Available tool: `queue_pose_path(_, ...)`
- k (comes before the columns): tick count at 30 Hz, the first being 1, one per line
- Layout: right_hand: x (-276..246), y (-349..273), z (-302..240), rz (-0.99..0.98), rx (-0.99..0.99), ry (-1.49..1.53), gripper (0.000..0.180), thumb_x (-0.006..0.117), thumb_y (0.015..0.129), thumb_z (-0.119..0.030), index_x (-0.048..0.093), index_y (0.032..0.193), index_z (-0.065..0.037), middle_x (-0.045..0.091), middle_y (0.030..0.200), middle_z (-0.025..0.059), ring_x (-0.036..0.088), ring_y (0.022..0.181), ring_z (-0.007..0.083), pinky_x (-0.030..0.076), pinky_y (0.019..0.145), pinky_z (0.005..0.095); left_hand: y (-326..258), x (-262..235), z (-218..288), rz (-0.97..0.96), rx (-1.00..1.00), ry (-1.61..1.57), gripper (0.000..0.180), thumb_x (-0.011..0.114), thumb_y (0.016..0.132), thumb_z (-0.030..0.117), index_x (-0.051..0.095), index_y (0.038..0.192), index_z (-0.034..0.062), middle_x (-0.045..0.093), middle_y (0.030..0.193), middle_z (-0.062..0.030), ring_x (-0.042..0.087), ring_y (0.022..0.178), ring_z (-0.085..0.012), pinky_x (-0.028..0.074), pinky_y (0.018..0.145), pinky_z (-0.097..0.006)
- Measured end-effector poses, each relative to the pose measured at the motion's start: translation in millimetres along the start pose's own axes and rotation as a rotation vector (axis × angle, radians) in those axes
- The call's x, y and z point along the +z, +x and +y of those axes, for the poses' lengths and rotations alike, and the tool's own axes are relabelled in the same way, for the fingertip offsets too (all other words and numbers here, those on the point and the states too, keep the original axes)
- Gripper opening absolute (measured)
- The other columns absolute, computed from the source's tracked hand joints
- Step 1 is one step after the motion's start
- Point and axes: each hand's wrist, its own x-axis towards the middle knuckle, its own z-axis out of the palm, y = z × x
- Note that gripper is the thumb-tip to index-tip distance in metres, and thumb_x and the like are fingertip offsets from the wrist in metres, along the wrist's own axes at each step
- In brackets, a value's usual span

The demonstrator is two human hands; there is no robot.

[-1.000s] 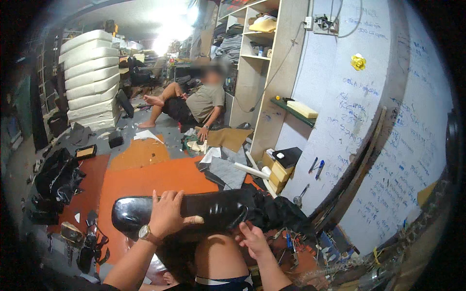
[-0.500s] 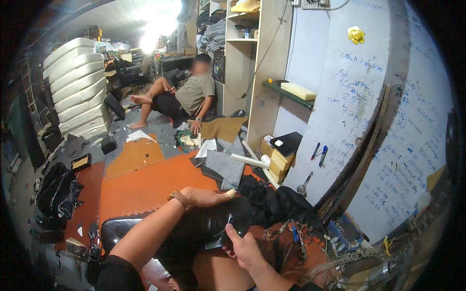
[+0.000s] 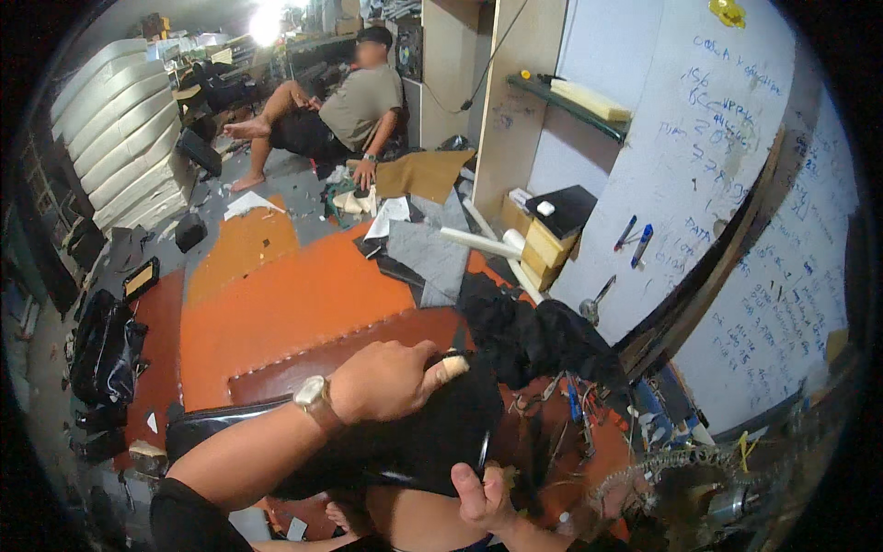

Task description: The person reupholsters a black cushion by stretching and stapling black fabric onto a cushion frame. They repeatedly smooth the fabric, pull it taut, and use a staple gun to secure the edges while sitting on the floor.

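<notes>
A long black padded piece point(image 3: 428, 432), matte on top with a glossy vinyl-like side, lies across my lap. My left hand point(image 3: 382, 386) curls over its far edge near the right end, back of the hand up. A pale yellowish wrap covers the thumb, and a watch point(image 3: 315, 396) is on that wrist. The tips of the other left fingers are hidden. My right hand point(image 3: 485, 497) grips the piece's near right corner, thumb on top and fingers bent below. Under its left part shows a glossy black edge point(image 3: 207, 425).
Orange and brown sheets point(image 3: 294, 308) cover the floor ahead. Black cloth point(image 3: 543, 336) and scattered hand tools point(image 3: 575, 400) lie to the right. Grey fabric point(image 3: 428, 253) and white tubes point(image 3: 478, 241) lie farther off. A person point(image 3: 354, 110) sits on the floor beyond, left of a shelf; white foam blocks point(image 3: 124, 138) are stacked far left.
My left hand has turned from palm-side to back-up on the piece's far edge. My right hand has moved down and right along with the corner. The whole view has shifted.
</notes>
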Motion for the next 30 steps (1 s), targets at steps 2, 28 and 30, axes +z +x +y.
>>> queue_pose_path(2,-3.8,0.7,0.6,0.071,-0.148,-0.179,0.026,0.068,0.104,-0.025,0.071,0.111,0.000,0.067,0.088,0.0197,0.058,0.069,0.0355,0.044,0.060,0.0478,-11.1,5.6,17.8,0.071,-0.065,0.024,0.069,0.044,0.111,0.060,0.057,0.148,0.0032,0.071,0.126,-0.0277,0.071,0.106,-0.0476,0.057,0.089,-0.056)
queue_pose_path(28,2.9,28.2,17.9,-0.381,0.481,0.513,0.027,0.055,0.109,-0.024,0.068,0.113,-0.001,0.073,0.105,0.0254,0.072,0.103,0.0363,0.051,0.081,0.0497,-25.1,41.9,49.7,0.701,0.061,0.363,0.100,0.082,0.082,0.063,0.044,0.162,0.0167,0.046,0.160,-0.0235,0.044,0.150,-0.0454,0.035,0.120,-0.063)
queue_pose_path(30,1.9,30.4,22.3,-0.419,0.482,0.583,0.026,0.054,0.109,-0.022,0.070,0.108,0.000,0.074,0.100,0.0250,0.074,0.096,0.0378,0.052,0.077,0.0487,-29.1,46.0,48.2,0.551,-0.006,0.252,0.119,0.088,0.070,0.069,0.041,0.163,0.0103,0.049,0.153,-0.0244,0.048,0.145,-0.0454,0.034,0.120,-0.061)
